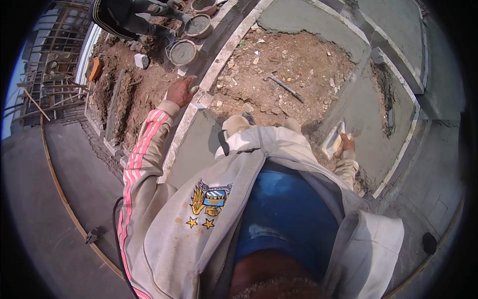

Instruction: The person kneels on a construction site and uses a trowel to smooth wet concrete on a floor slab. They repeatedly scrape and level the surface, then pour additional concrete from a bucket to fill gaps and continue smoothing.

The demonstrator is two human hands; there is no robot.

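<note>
Right hand [348, 144]: fingers closed round a pale, flat, mortar-smeared trowel [332, 139], at the right edge of the brown stony earth [318, 60], beside smooth grey mortar [362, 115]. Left hand [180, 92]: fingers bent, loose, near the long whitish concrete curb [222, 61] at left; contact cannot be told. Slender dark-handled metal tool [288, 90] lies farther off, on the earth.

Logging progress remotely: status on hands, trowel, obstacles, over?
Right hand gripping trowel. Left hand open, near concrete curb. Hammer-like tool lying on rubble patch ahead.
</note>
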